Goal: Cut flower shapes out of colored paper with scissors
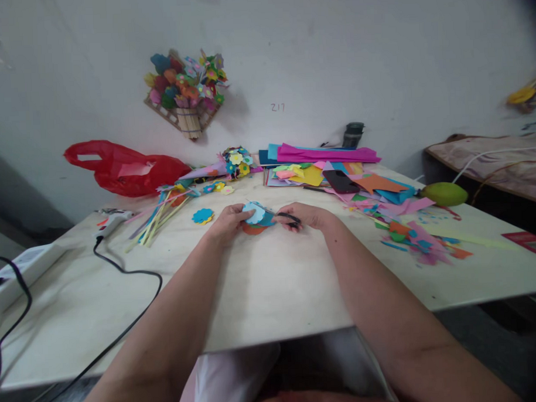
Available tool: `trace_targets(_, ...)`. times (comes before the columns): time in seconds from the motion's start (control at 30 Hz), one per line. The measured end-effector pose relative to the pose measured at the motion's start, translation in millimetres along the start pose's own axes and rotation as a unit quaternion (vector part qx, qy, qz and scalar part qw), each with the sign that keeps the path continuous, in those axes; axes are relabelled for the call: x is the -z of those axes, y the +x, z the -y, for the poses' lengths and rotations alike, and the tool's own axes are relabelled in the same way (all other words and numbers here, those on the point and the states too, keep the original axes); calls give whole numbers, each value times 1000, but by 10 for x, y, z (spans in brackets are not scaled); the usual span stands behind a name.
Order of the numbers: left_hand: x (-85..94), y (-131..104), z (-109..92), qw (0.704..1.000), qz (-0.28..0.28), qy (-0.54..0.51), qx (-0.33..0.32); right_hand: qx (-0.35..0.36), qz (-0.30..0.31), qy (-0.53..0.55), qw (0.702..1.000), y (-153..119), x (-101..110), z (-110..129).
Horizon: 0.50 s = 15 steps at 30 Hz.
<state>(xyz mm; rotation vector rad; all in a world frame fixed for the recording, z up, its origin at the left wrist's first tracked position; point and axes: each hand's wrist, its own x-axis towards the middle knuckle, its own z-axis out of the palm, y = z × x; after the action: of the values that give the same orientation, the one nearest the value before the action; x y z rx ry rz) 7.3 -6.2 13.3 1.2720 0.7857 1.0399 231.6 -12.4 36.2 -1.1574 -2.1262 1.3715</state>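
Note:
My left hand (230,220) pinches a small stack of coloured paper, a pale blue scalloped piece (253,212) on top with darker blue and orange paper (254,229) under it. In my right hand (304,214) is a pair of scissors (289,218), my fingers closed on the black handles. Its blades point left and meet the paper's edge; how far they are apart I cannot make out. Just left of my left hand, a blue flower cut-out (202,215) lies over a yellow one on the table.
Paper strips (156,219), a glue gun (113,221) with its black cord and a white power strip (28,271) lie left. A red plastic bag (130,170) sits behind. Right are a phone (340,181), paper scraps (428,242) and a green oval object (444,193).

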Motion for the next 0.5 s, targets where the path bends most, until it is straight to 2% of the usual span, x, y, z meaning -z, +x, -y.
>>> trace_targets(0.2,-9,-17,-23,1000,-13,5,16,-4,0,-11,1000,0,2,-3)
trace_targets(0.5,36,-10,1,1000,9,7,17,-11,8,-7,1000,9,17,-25)
